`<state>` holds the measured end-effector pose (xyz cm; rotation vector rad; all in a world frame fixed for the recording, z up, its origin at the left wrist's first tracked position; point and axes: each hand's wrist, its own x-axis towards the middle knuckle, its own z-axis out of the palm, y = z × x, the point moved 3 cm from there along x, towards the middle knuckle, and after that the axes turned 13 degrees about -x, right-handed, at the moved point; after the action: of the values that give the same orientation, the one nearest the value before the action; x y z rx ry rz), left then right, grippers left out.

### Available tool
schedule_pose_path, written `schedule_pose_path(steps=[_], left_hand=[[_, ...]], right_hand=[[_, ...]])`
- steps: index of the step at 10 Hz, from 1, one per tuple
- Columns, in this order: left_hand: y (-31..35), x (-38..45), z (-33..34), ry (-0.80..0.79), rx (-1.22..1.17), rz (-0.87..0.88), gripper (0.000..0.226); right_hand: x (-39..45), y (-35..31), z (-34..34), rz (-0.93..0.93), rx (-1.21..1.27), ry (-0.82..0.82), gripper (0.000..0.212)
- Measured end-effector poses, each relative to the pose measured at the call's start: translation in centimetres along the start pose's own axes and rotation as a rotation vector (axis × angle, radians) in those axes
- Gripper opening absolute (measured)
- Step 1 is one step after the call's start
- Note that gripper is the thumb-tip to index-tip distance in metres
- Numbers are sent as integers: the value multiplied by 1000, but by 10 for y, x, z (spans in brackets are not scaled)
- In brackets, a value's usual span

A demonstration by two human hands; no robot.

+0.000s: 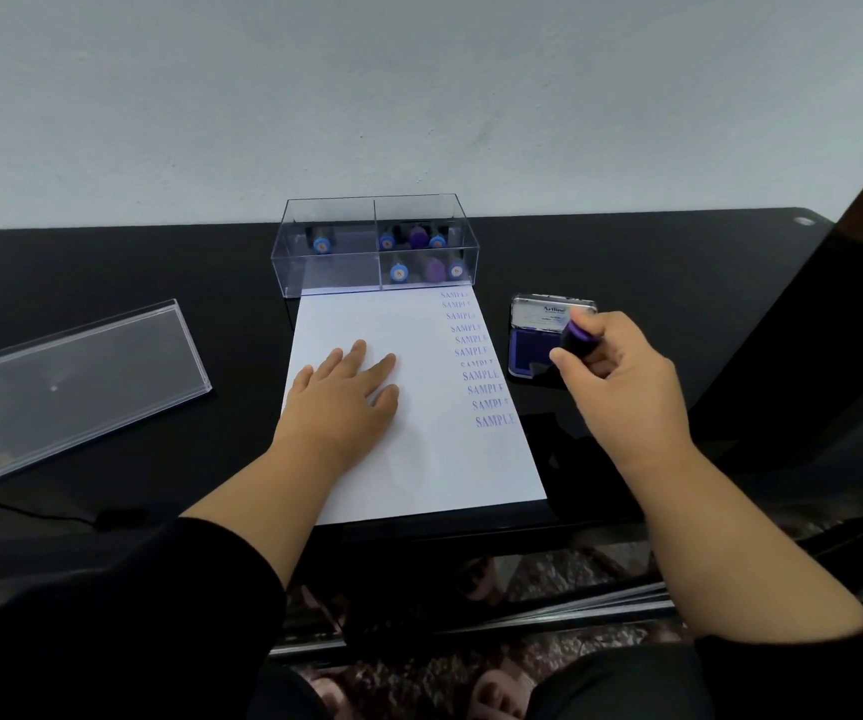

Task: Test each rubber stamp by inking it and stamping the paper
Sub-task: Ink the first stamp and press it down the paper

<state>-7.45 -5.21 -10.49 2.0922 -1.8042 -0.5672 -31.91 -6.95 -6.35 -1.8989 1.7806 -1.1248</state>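
Black desk [626, 262] backed by pale wall. Left hand [341, 402] lay flat, fingers spread, on paper [419, 459]; "SAMPLE" imprints ran down the sheet's edge to its right. Right hand [621, 371] gripped purple stamp [577, 337] over "Artline" ink pad [525, 350].

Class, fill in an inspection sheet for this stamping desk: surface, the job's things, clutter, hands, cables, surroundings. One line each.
Surface: black desk, glossy.
Job's things: white paper with a column of purple SAMPLE prints down its right edge; open ink pad to the paper's right; clear compartment box of stamps at the paper's far end.
Clutter: clear lid lying at left.
Hands: left hand flat on the paper; right hand holding a purple stamp at the ink pad.
Cables: one thin black cable at the desk's near-left edge.
Surroundings: plain pale wall behind; patterned floor below.
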Motion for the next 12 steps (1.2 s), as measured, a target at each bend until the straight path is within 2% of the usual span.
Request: schedule_pose_path(steps=[8, 12], left_hand=[[1, -1, -1, 9, 0, -1, 48], [1, -2, -2, 10, -8, 5, 48]], right_hand=[[0, -4, -1, 11, 16, -10, 30], [21, -2, -3, -12, -152, -18, 31]])
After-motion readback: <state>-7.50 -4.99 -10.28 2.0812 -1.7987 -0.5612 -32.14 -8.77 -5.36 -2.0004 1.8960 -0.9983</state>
